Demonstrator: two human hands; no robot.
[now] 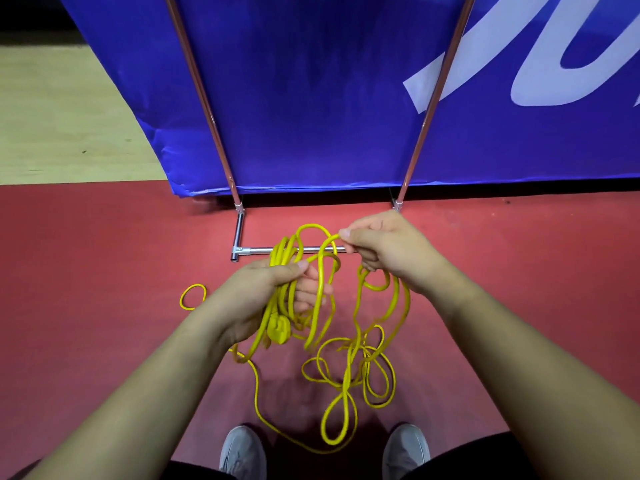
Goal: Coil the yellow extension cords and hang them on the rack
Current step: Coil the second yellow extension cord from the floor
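A yellow extension cord (349,368) hangs in tangled loops from both hands down to the red floor. My left hand (266,292) grips a bundle of coiled loops, with a yellow plug (278,330) dangling just below the palm. My right hand (384,247) pinches a single strand of the cord, held up to the right of the bundle. The metal rack (239,237) stands right in front, its two thin uprights rising left and right and its chrome base bar lying on the floor behind the cord.
A small yellow loop (193,296) lies on the red floor (104,254) to the left. A blue banner (311,98) with white lettering stands behind the rack. Pale wooden flooring (59,116) shows at the far left. My two grey shoes (242,452) are at the bottom.
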